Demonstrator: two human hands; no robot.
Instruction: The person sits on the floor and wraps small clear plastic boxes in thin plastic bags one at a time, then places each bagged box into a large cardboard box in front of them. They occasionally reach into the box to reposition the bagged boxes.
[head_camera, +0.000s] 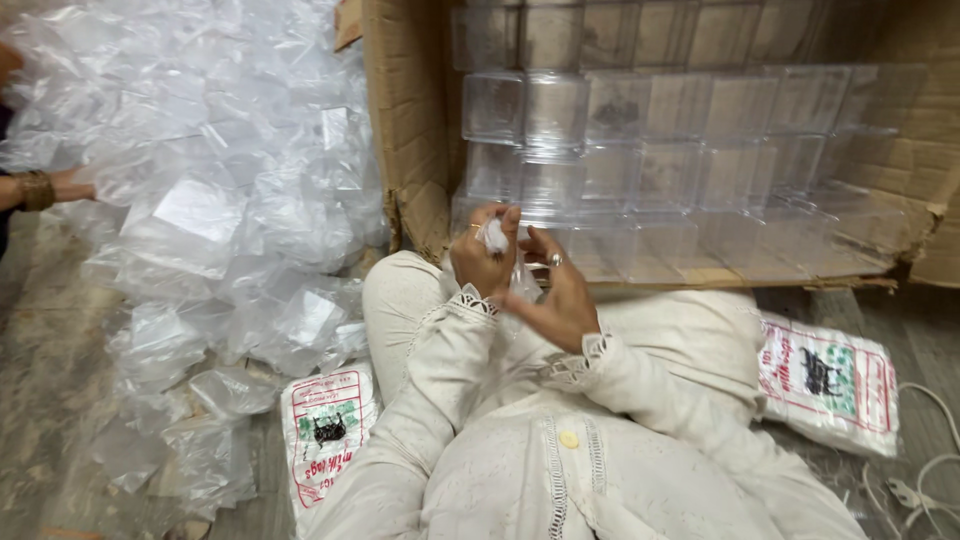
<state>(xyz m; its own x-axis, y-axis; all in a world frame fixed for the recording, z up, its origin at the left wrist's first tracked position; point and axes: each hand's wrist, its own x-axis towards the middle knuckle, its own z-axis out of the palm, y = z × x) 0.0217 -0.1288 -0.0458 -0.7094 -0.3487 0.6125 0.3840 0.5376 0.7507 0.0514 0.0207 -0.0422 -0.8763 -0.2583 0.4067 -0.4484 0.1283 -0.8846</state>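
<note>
Bag (520, 283), thin clear plastic, hangs between both hands above the lap. Left hand (487, 255) pinches its crumpled top; right hand (560, 300), wearing a ring, grips it just beside. Ahead lies a carton (405, 120) on its side, stacked with clear boxes (640, 150). Loose bags (230, 220) heap at left, where another person's hand (60, 187) reaches. Printed packs (325, 425) flank the knees.
</note>
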